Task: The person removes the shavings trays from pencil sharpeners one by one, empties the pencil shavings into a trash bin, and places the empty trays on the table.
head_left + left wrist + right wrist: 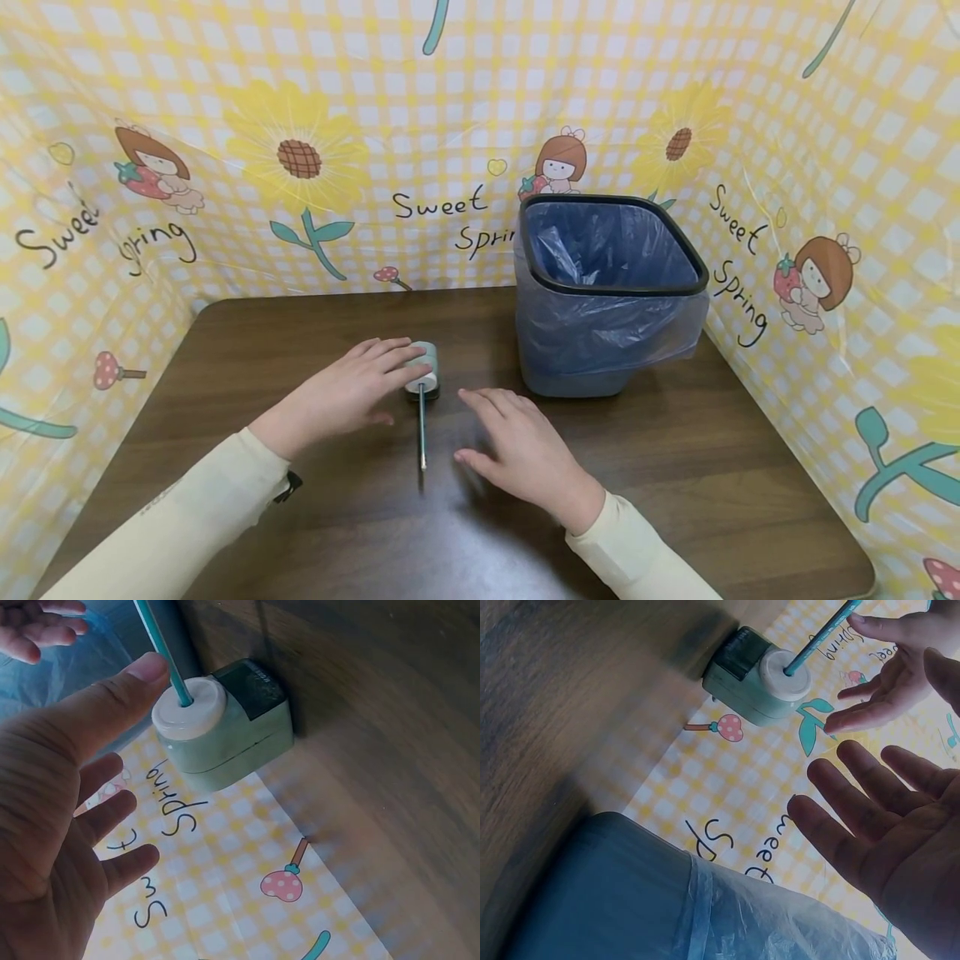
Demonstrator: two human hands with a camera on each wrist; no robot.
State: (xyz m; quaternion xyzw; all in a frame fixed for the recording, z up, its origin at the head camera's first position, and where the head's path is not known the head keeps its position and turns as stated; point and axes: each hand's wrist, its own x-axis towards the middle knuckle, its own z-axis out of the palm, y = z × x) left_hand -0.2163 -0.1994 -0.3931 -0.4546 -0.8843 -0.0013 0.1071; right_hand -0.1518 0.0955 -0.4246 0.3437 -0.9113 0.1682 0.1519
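A pale green pencil sharpener (423,354) with a white round top and a dark panel stands on the table. Out of its hole a teal pencil (422,429) sticks toward me, its tip inside and hidden. My left hand (360,383) hovers just left of the sharpener, fingers extended and partly in front of it. In the left wrist view the thumb (112,705) overlaps the pencil's side; whether it touches, I cannot tell. To the right, my right hand (525,454) hovers apart from both things, its fingers loosely spread and holding nothing.
A blue-grey trash bin (573,379) with a black rim and a clear plastic liner stands at the table's back right. Yellow checked cloth (450,100) encloses the brown wooden table (315,525) at the back and sides.
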